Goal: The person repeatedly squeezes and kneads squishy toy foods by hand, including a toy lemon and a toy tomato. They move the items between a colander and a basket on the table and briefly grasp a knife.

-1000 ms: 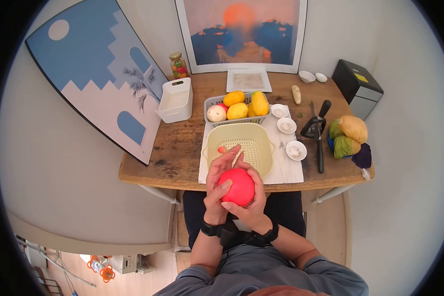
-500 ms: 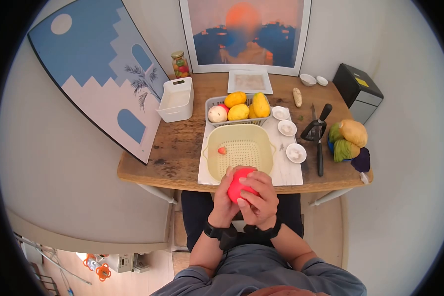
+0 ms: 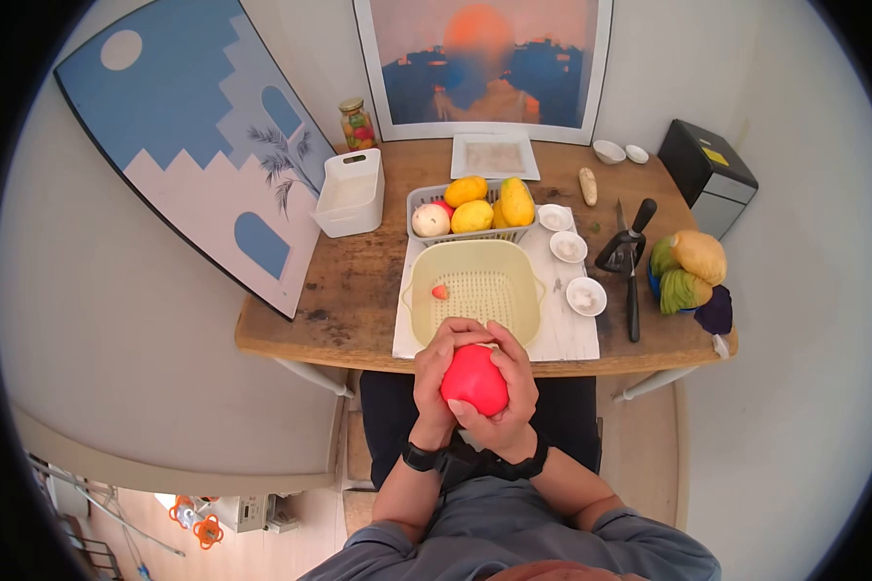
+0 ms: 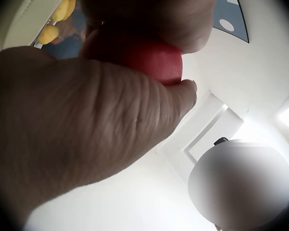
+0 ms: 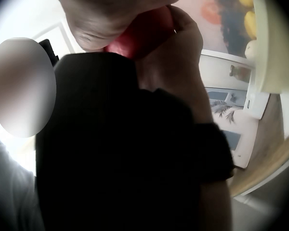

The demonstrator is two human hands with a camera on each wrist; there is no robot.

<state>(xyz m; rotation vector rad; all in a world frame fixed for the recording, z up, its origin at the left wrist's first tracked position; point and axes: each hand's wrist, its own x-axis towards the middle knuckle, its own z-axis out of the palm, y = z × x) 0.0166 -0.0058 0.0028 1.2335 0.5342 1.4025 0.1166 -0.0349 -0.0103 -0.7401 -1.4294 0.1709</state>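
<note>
Both hands cup a smooth, round red ball [image 3: 475,380] just in front of the table's near edge. The left hand [image 3: 432,387] curls round its left and far side, and the right hand [image 3: 516,392] grips it from the right with the thumb along the near side. In the left wrist view the ball [image 4: 156,62] shows between the palms, and the right wrist view shows part of it too [image 5: 147,32]. Just beyond the fingers stands a cream colander [image 3: 519,263] with a small red piece [image 3: 440,291] inside, on a white cloth [image 3: 572,341].
Behind the colander, a grey basket [image 3: 446,237] holds yellow fruits and a whitish round one. Three small white bowls [image 3: 586,296] line its right. Farther right lie a black-handled knife [image 3: 633,308], a black-handled tool [image 3: 618,254] and a blue bowl [image 3: 654,285] of produce. A white bin [image 3: 351,215] stands left.
The hands have turned the ball between them, the right hand shifting from over its front to its right side. They sit slightly nearer the body than a second ago, clear of the colander's middle.
</note>
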